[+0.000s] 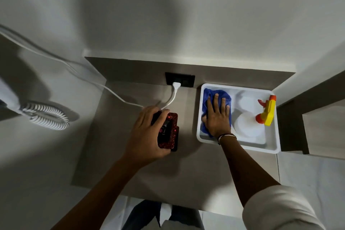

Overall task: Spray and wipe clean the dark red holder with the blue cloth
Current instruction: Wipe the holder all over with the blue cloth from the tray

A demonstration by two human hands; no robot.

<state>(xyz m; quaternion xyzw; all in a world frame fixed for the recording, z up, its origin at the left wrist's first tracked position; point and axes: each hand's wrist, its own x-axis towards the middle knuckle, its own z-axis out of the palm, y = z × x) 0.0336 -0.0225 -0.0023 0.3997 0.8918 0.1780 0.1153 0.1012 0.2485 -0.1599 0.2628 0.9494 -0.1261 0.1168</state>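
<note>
Under the left hand (149, 132), on the counter (186, 173), sits the red holder (170, 132), fingers wrapped around it. Beside it, the right hand (217, 117) lies flat, fingers spread, on the cloth (224, 97) in a white tray (268, 150), left of the spray bottle (250, 125).

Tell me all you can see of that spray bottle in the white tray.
The spray bottle lies on its side in the right half of the white tray, untouched. Its body looks like white, slightly see-through plastic; the spray head is yellow with an orange trigger, nozzle and collar, pointing toward the tray's far right corner. The blue cloth lies beside it.
</note>
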